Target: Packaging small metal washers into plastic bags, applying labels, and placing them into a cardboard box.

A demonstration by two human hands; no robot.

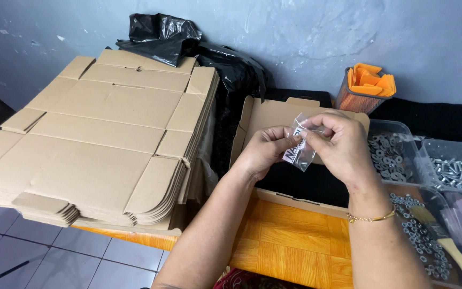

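Above an open cardboard box (274, 115), left hand (263, 151) and right hand (338, 147) pinch a small clear bag (301, 147) hanging long-axis down.

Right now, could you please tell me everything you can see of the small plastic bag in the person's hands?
The bag is small, clear and thin, of glossy plastic, with a white printed patch on its lower left side. It looks crumpled and hangs slightly tilted. The left hand pinches its left edge and the right hand grips its top, both above the open cardboard box. Whether anything lies inside it cannot be told.
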